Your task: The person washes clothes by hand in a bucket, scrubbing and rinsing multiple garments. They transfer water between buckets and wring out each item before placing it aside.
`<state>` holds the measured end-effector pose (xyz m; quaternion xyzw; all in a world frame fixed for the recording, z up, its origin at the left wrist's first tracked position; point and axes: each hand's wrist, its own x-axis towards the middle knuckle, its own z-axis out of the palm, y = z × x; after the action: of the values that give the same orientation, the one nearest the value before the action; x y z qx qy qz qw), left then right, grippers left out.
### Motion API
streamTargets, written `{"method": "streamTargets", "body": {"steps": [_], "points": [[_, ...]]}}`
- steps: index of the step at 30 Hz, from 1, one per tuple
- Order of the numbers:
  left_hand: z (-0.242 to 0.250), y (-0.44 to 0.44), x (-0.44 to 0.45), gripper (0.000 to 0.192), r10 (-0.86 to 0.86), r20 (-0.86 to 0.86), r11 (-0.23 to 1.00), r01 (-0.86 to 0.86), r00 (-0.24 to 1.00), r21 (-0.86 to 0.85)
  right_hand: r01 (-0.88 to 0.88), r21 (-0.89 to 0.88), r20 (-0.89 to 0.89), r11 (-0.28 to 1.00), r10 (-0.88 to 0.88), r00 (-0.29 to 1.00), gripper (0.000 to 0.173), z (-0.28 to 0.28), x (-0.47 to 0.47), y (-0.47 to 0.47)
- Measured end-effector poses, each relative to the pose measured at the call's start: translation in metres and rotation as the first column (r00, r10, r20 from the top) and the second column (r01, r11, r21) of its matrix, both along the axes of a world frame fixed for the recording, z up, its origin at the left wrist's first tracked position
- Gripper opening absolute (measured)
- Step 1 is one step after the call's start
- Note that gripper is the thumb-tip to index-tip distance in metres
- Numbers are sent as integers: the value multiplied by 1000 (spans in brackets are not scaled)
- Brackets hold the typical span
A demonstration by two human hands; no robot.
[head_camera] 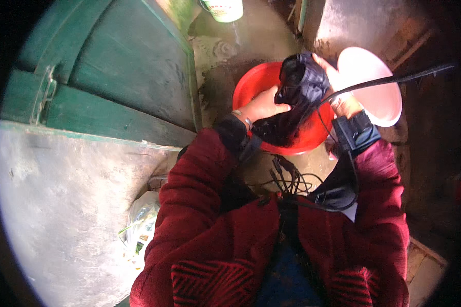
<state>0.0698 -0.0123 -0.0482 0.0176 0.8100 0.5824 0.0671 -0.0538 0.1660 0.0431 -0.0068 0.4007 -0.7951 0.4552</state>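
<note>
Both my hands hold a dark, shiny cloth item (305, 82) over a round red plastic basin (249, 82) on the floor. My left hand (265, 104) grips its near left side, thumb pointing right, with a metal bracelet at the wrist. On the upper right side, my right hand (332, 76) has hold of the cloth; bright light washes out part of this hand. The lower part of the cloth hangs into the basin. A black cable (388, 80) passes across my right wrist.
A pale pink basin (376, 92) stands tilted right of my right hand. The green wooden door (130, 69) is at the left, a light-coloured bucket (226, 9) at the top. Thin black cables (292, 176) hang before my red jacket. A clear plastic bag (144, 215) lies lower left.
</note>
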Motion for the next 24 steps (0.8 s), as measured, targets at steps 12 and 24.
{"method": "streamTargets", "body": {"steps": [12,24], "points": [[-7,-17,-14,29,179,-39,981,-181,983,-71,-23,424,-285,905,158,946,60,-18,-27,40],[56,-9,-10,22,363,-69,913,-339,929,229,-110,628,-693,770,618,370,95,-49,-4,20]]}}
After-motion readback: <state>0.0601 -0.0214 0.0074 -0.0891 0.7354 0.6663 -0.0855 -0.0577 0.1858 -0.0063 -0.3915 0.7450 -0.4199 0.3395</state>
